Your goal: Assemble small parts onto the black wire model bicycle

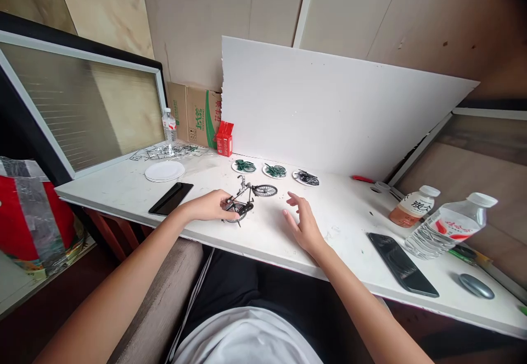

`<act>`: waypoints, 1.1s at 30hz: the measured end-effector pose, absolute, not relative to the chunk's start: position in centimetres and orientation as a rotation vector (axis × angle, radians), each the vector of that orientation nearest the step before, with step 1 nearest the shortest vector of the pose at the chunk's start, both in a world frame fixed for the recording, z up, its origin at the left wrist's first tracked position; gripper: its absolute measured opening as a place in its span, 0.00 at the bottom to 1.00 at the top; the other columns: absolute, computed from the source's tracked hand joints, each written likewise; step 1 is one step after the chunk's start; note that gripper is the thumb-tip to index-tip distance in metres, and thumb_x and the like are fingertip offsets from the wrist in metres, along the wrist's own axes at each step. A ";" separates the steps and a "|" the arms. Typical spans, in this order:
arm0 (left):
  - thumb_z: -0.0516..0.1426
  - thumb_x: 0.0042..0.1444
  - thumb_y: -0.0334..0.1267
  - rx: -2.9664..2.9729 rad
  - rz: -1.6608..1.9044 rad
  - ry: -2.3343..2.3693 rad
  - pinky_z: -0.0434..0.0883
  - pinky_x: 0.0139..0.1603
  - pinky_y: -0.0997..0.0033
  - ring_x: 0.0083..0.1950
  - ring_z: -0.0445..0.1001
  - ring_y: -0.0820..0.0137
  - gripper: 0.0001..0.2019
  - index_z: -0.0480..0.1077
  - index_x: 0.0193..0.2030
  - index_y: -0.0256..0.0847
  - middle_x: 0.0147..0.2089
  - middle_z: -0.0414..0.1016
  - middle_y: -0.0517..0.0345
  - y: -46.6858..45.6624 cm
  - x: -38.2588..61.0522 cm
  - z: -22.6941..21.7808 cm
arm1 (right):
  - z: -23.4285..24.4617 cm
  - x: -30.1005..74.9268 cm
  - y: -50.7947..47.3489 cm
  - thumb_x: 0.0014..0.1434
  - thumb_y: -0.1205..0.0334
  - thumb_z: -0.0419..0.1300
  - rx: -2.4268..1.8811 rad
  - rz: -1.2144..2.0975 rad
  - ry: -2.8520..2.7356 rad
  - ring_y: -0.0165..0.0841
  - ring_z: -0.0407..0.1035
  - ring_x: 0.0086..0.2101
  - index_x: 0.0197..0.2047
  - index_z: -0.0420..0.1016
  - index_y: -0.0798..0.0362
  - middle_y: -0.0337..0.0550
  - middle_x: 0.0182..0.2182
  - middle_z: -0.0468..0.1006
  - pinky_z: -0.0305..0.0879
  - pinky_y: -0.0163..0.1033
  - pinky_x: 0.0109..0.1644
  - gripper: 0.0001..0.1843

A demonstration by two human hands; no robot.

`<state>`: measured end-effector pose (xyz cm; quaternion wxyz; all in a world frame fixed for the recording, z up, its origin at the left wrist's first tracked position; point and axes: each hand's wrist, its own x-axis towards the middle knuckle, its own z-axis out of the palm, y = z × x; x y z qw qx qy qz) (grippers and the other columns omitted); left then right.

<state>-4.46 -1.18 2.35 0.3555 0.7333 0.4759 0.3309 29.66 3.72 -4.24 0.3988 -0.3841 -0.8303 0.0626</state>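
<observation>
A small black model bicycle (247, 195) is held above the white table, tilted, its spoked front wheel pointing right. My left hand (214, 205) is closed around its rear wheel, thumb on the near side. To the right of the bicycle, my right hand (303, 222) hovers by the table with fingers apart and nothing in them. Behind these stand three small white plates in a row. Green bicycle parts (246, 166) lie on the left one, more green parts (275, 171) on the middle one, and dark parts (307, 177) on the right one.
White plates (164, 171) and a black phone (171, 198) lie left. Behind are a red box (224, 139), a carton (193, 114) and part frames (185, 151). At right are a second phone (401, 264), a large water bottle (448, 227), a drink bottle (414, 206) and a mouse (476, 286).
</observation>
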 end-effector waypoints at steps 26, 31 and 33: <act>0.69 0.56 0.60 1.640 1.101 1.094 0.74 0.54 0.60 0.50 0.79 0.56 0.25 0.80 0.46 0.37 0.48 0.84 0.46 0.6 -0.6 -1.6 | -4.2 29.4 3.8 0.74 0.39 0.55 -0.907 0.821 -1.829 0.39 0.73 0.37 0.44 0.72 0.50 0.42 0.34 0.76 0.70 0.44 0.46 0.21; 0.68 0.55 0.63 1.559 1.068 1.105 0.73 0.47 0.63 0.42 0.76 0.61 0.26 0.80 0.41 0.37 0.40 0.82 0.50 0.4 -0.2 -1.4 | -4.3 29.6 4.1 0.74 0.40 0.56 -0.879 0.881 -1.807 0.38 0.72 0.37 0.47 0.75 0.50 0.41 0.33 0.75 0.69 0.44 0.46 0.21; 0.68 0.56 0.63 1.509 1.045 1.080 0.73 0.45 0.64 0.42 0.75 0.63 0.27 0.80 0.41 0.37 0.40 0.81 0.51 0.3 -0.2 -1.4 | -4.0 29.6 4.0 0.74 0.40 0.56 -0.887 0.893 -1.804 0.39 0.72 0.37 0.48 0.75 0.50 0.40 0.32 0.75 0.69 0.44 0.45 0.21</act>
